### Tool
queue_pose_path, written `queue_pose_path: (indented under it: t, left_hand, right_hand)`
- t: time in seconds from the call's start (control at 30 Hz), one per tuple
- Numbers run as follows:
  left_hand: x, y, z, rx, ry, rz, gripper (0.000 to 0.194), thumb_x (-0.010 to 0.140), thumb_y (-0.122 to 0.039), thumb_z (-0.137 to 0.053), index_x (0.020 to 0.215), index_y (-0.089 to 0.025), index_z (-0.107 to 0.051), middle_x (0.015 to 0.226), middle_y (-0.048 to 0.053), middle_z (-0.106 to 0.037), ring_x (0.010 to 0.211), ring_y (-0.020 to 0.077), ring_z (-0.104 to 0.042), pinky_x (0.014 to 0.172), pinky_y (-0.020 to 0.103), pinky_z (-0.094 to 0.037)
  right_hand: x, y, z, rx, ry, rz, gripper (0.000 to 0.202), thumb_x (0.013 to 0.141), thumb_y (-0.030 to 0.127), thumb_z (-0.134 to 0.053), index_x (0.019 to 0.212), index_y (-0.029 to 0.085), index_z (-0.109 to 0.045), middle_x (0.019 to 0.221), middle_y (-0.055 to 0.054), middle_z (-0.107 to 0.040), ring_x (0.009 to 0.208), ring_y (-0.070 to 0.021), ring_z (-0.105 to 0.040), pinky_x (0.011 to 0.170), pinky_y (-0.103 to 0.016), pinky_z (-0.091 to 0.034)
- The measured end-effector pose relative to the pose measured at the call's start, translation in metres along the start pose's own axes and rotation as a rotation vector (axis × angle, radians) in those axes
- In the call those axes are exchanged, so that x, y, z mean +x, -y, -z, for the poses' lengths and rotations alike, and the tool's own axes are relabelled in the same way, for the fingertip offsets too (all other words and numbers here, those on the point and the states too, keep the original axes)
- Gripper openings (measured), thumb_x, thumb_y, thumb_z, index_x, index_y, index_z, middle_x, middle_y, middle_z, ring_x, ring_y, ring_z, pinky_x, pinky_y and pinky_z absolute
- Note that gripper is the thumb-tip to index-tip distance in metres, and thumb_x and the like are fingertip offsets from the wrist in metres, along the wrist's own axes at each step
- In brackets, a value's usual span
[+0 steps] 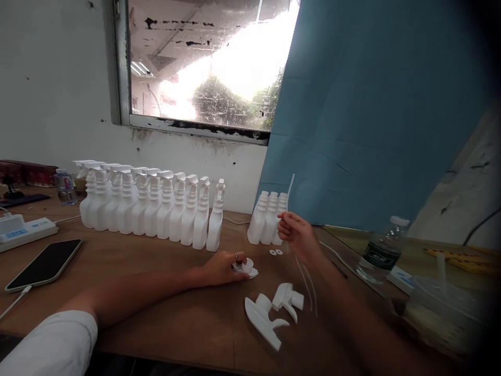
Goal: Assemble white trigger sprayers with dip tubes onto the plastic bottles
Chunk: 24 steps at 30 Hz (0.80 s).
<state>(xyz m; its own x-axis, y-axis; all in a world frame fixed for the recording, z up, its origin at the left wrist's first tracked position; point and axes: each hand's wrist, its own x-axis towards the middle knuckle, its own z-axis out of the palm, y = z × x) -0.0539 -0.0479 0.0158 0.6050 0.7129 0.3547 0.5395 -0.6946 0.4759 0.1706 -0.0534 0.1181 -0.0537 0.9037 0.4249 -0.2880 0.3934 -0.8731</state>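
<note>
My left hand [225, 268] rests on the table, its fingers closed around a white trigger spray head [247, 267]. My right hand [295, 230] is raised in front of several open white bottles [256, 222], pinching a thin white dip tube [291, 184] that stands up from the fingers. Two small white washers [276, 252] lie on the table between my hands. Nearer to me lie two more trigger spray heads, one larger in view [260, 321] and one beside it [287, 298]. Two loose dip tubes [309, 284] lie under my right forearm.
A row of white spray bottles [152, 214] with trigger heads stands at the back left. A phone [45, 263] and a power strip [29, 232] lie at the left. On the right stand a water bottle [381, 253] and a plastic cup [438, 313].
</note>
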Motion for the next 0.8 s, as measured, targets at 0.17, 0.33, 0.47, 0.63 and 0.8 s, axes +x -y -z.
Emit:
queue_pose_path:
  t: [0.17,0.33,0.47,0.63,0.8]
  left_hand:
    - [0.0,-0.002,0.001,-0.078,0.003,-0.004,0.044,0.077,-0.049,-0.069,0.11,-0.022,-0.056,0.094,-0.001,-0.067,0.077,0.0153,-0.061,0.065,0.022,-0.04]
    - [0.004,0.004,-0.004,-0.166,-0.003,0.025,0.061,0.071,-0.047,-0.075,0.123,-0.023,-0.055,0.1,0.003,-0.069,0.085,0.0182,-0.064,0.074,0.025,-0.046]
    - [0.006,0.009,-0.006,-0.181,-0.012,0.018,0.059,0.071,-0.046,-0.076,0.123,-0.023,-0.06,0.103,0.005,-0.07,0.09,0.0194,-0.065,0.078,0.027,-0.047]
    - [0.006,0.01,-0.007,-0.189,-0.012,0.016,0.057,0.07,-0.048,-0.076,0.12,-0.022,-0.062,0.098,0.003,-0.07,0.087,0.0184,-0.065,0.074,0.025,-0.046]
    - [0.008,0.01,-0.008,-0.165,-0.011,-0.002,0.051,0.07,-0.05,-0.075,0.109,-0.018,-0.063,0.096,0.003,-0.071,0.079,0.0169,-0.063,0.068,0.024,-0.044]
  right_hand:
    - [-0.01,-0.032,-0.042,0.225,0.121,-0.142,0.025,0.078,0.039,-0.072,0.08,0.021,-0.054,0.059,0.008,-0.03,0.045,-0.0055,-0.024,0.04,-0.017,-0.018]
    - [-0.017,-0.06,-0.054,0.337,0.089,-0.297,0.055,0.08,0.046,-0.065,0.057,0.021,-0.022,0.05,0.009,-0.012,0.043,-0.0061,-0.007,0.036,-0.02,-0.008]
    - [-0.014,-0.064,-0.054,0.39,0.047,-0.301,0.056,0.08,0.044,-0.063,0.056,0.022,-0.018,0.048,0.01,-0.01,0.042,-0.0062,-0.003,0.034,-0.02,-0.005]
    - [-0.012,-0.066,-0.056,0.394,0.047,-0.298,0.057,0.079,0.045,-0.064,0.056,0.022,-0.017,0.047,0.01,-0.01,0.04,-0.0056,-0.002,0.033,-0.019,-0.004]
    - [-0.012,-0.072,-0.058,0.361,0.061,-0.324,0.058,0.078,0.048,-0.064,0.056,0.022,-0.018,0.045,0.011,-0.01,0.039,-0.0045,-0.002,0.031,-0.017,-0.005]
